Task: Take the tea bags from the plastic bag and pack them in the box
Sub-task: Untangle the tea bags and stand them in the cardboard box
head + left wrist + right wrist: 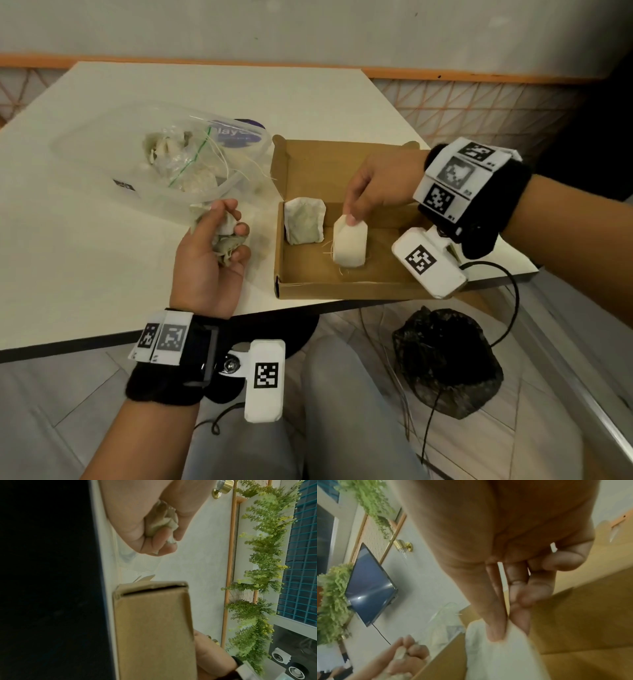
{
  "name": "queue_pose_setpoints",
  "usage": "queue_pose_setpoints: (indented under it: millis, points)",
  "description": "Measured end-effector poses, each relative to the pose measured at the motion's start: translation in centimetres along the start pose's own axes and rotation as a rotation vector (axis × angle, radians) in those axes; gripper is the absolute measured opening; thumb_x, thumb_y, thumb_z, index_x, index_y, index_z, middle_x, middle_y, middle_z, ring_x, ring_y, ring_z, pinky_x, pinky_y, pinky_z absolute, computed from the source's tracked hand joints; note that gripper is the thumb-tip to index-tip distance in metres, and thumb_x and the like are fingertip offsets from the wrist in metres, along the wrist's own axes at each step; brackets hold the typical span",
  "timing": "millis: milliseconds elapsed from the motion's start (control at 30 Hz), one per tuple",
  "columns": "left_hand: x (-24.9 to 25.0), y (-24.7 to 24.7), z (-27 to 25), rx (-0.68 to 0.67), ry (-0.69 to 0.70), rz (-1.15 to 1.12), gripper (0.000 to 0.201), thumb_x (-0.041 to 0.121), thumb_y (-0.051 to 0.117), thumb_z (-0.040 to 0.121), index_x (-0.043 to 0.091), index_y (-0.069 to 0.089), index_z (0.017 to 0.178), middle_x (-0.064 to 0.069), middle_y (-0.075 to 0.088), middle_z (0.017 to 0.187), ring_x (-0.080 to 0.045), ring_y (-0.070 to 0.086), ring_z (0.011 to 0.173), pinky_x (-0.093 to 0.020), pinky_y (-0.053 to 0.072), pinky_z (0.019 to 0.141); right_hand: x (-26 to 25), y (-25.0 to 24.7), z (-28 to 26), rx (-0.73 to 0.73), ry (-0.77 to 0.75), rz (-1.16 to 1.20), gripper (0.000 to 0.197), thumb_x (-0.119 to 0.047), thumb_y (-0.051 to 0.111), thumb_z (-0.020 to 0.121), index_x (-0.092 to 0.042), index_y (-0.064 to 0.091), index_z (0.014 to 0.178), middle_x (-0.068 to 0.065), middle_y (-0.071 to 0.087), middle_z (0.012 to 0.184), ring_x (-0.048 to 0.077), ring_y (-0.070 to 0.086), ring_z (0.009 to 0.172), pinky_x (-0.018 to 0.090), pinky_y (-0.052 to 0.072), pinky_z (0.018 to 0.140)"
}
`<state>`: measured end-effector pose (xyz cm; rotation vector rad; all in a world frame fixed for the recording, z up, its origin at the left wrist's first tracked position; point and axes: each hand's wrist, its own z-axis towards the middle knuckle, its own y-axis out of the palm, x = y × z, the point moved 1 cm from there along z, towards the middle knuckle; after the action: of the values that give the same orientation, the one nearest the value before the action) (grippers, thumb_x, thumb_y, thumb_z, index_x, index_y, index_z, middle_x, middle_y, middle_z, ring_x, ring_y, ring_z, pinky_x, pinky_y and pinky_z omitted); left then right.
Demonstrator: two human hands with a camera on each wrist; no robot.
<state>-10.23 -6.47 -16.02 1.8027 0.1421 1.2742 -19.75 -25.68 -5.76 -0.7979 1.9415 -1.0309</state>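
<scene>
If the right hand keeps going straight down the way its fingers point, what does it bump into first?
Probably the box floor. The right hand pinches a white tea bag by its top, and that bag's bottom looks at or near the cardboard; depth is unclear.

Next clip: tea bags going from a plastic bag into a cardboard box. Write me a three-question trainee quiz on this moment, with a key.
1. True or false: the right hand pinches the top of a white tea bag inside the cardboard box.
2. How many tea bags are in the box, counting the pinched one? A) one B) two C) four
3. Fill in: the left hand grips a ____ of tea bags beside the plastic bag.

Key: 1 true; 2 B; 3 bunch.
</scene>
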Motion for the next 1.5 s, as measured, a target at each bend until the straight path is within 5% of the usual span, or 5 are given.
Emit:
queue_pose_setpoints:
  millis: [267, 733, 1000, 1333, 1500]
  points:
    - [-0.1, 0.1, -0.1, 0.009, -0.001, 0.052, 0.016, 0.023, 0.048, 0.096, 0.017, 0.06, 0.087, 0.007, 0.054, 0.078, -0.003, 0.05, 0.06, -0.012, 0.032, 0.04, 0.1, -0.5, 1.9, 0.132, -0.046, 0.035, 0.008, -0.027, 0.074, 0.076, -0.026, 0.072, 0.083, -0.01, 0.067, 0.087, 0.006, 0.054, 0.088, 0.021, 0.039, 0.082]
    - [0.4, -0.4, -0.1, -0.117, -0.226, -0.273, 0.035, 0.023, 0.043, 0.075, 0.004, 0.064, 0.093, -0.007, 0.055, 0.086, -0.015, 0.055, 0.07, -0.016, 0.037, 0.045, -2.2, -0.8, 0.5, 0.317, -0.125, 0.017, 0.032, -0.034, 0.073, 0.075, -0.02, 0.064, 0.102, -0.007, 0.054, 0.072, 0.01, 0.051, 0.07, 0.024, 0.039, 0.065]
    - [0.4, 0.5, -0.9, -0.249, -0.354, -0.229, 0.029, 0.024, 0.043, 0.088, 0.008, 0.068, 0.089, -0.006, 0.059, 0.084, -0.012, 0.057, 0.059, -0.013, 0.032, 0.036, -7.4, 1.9, 0.1, 0.142, -0.302, 0.091, 0.043, -0.049, 0.069, 0.07, -0.028, 0.061, 0.107, -0.002, 0.063, 0.085, 0.006, 0.055, 0.079, 0.03, 0.045, 0.081]
    - [0.1, 0.6, -0.9, -0.298, -0.313, -0.079, 0.029, 0.035, 0.049, 0.088, 0.012, 0.061, 0.101, -0.002, 0.056, 0.082, -0.004, 0.047, 0.054, -0.011, 0.024, 0.036, -7.0, 2.4, 1.5, 0.097, -0.259, 0.212, 0.015, -0.033, 0.069, 0.079, -0.026, 0.07, 0.092, -0.006, 0.068, 0.078, 0.008, 0.062, 0.074, 0.022, 0.044, 0.069]
    - [-0.1, 0.4, -0.7, -0.188, -0.224, -0.053, 0.029, 0.039, 0.053, 0.085, 0.017, 0.056, 0.103, 0.002, 0.054, 0.082, -0.004, 0.047, 0.052, -0.012, 0.03, 0.035, -7.0, 2.8, 0.9, 0.114, -0.179, 0.34, 0.041, -0.056, 0.061, 0.076, -0.018, 0.065, 0.09, -0.004, 0.07, 0.079, 0.006, 0.066, 0.073, 0.022, 0.051, 0.066]
